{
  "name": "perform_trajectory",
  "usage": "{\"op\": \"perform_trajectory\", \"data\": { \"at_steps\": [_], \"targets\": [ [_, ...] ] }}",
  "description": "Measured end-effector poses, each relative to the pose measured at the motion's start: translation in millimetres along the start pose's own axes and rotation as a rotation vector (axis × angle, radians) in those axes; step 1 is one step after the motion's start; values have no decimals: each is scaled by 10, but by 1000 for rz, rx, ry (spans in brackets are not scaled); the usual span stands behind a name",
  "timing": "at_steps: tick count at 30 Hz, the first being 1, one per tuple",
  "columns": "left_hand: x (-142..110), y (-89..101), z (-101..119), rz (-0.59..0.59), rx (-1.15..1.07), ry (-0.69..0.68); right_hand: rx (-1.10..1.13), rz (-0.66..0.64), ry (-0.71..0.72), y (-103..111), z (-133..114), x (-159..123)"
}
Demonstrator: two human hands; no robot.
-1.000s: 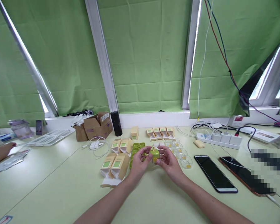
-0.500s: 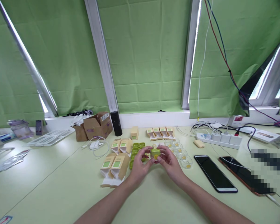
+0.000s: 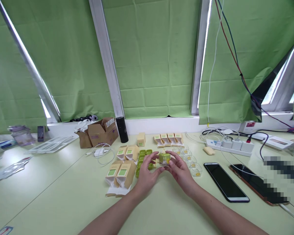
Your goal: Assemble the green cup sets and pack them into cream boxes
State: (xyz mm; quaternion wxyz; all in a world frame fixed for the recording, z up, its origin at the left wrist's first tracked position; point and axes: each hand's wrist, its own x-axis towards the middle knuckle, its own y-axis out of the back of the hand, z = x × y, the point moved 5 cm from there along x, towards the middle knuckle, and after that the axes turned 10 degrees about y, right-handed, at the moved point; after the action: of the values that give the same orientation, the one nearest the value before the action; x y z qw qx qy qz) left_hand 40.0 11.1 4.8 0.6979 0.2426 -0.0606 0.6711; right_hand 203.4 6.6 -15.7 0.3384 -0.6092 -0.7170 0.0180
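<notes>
Between my two hands is a small container (image 3: 164, 159) with a green upper part, a clear lower part and a yellow sticker on its right side. My left hand (image 3: 147, 171) has its fingers and thumb bent around the container's left side. On the opposite side, my right hand (image 3: 180, 171) grips it with thumb and fingers. Just behind my left hand stand green square pieces (image 3: 142, 152) in rows, partly covered by the fingers. Beyond my right hand sit several clear cups (image 3: 195, 169) with yellow stickers.
Open beige boxes (image 3: 122, 173) with green labels stand left of my hands, and more boxes (image 3: 171, 139) are behind. A black bottle (image 3: 122, 130) and a cardboard carton (image 3: 103, 132) are at the back. To the right lie a phone (image 3: 225, 182), a beige case (image 3: 209, 150) and a power strip (image 3: 229, 147).
The container has turned between my fingers, so its yellow sticker has shifted from the front to the right. My fingers have moved slightly, and the clear lower part shows more.
</notes>
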Motion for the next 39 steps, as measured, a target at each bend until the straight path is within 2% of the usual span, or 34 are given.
{"op": "perform_trajectory", "data": {
  "at_steps": [5,16,26,33,39],
  "targets": [
    [-34,-34,6,-51,-17,-24,172,62,-69,107,93,13],
    [-53,-37,76,-74,-15,-61,243,107,-120,202,223,21],
    [-46,-34,70,-73,-21,-38,212,136,-116,179,165,15],
    [-12,-52,-69,-67,-123,66,125,143,-43,145,79,3],
    [23,-72,-95,-119,-195,119,-7,144,18,116,28,-6]
  ]
}}
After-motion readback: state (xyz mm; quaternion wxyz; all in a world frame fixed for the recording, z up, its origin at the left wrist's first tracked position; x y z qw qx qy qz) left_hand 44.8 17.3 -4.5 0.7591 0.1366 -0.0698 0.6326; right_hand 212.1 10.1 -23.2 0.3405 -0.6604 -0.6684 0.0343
